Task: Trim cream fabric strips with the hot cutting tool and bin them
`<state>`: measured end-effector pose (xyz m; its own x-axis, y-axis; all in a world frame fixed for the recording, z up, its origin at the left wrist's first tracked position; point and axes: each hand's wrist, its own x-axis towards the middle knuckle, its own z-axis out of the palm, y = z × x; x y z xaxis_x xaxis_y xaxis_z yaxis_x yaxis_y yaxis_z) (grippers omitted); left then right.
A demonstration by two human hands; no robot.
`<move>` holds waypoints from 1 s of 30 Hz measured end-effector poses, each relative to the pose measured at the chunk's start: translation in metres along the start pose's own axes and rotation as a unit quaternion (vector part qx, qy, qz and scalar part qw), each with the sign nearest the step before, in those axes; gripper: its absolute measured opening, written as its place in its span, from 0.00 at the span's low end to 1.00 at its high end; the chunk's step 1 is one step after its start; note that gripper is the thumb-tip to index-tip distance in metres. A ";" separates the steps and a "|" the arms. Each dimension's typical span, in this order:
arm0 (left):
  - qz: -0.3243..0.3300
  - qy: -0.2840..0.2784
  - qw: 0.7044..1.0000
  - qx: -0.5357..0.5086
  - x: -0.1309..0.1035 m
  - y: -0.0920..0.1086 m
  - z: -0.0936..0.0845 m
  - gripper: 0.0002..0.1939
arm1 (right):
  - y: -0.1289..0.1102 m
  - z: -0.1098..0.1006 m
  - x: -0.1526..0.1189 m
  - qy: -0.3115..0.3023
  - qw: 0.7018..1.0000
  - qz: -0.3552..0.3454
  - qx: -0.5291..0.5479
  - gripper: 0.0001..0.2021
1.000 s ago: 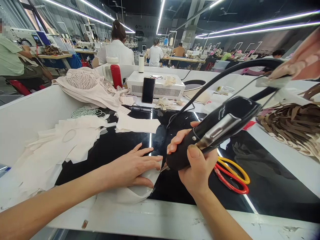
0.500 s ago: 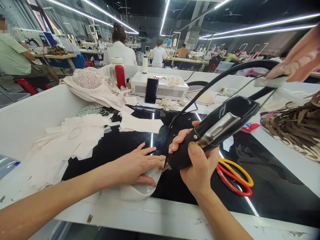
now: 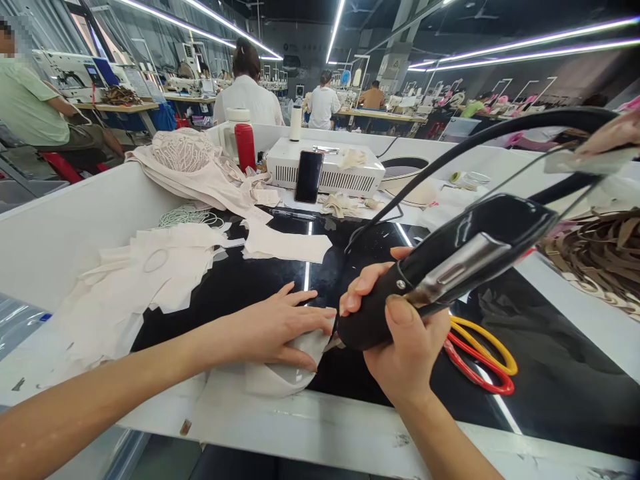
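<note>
My left hand (image 3: 287, 327) lies with spread fingers on a pale fabric piece (image 3: 280, 381) at the front edge of the black work surface (image 3: 540, 347). My right hand (image 3: 400, 327) is wrapped round a black corded tool (image 3: 465, 260) with a silver lever, tilted up to the right. The tool's lower end is beside the fabric edge near my left fingertips; its tip is partly hidden. Right of my right hand, yellow and red loop handles (image 3: 483, 357) rest on the surface.
Pale cut pieces (image 3: 155, 267) are piled at the left, one flat piece (image 3: 287, 245) behind my left hand. Further back stand a phone (image 3: 309, 177), a white box (image 3: 350, 175) and a red bottle (image 3: 245, 147). Brown straps (image 3: 600, 257) lie right. Another person's hand (image 3: 613, 140) is at upper right.
The view has shifted slightly. The tool in my right hand appears larger and nearer, and the hand at the upper right sits further toward the edge. My left hand still presses the fabric.
</note>
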<state>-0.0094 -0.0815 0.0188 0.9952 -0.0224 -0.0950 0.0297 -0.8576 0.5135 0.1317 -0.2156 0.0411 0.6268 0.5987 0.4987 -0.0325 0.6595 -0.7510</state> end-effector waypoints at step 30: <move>-0.003 0.001 0.998 -0.070 -0.002 0.002 -0.003 0.34 | -0.005 0.007 -0.009 0.018 1.000 0.012 0.005 0.23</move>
<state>-0.0111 -0.0817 0.0224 0.9952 -0.0174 -0.0967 0.0473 -0.7776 0.6269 0.1211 -0.2210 0.0439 0.6535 0.5971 0.4652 -0.0545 0.6501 -0.7579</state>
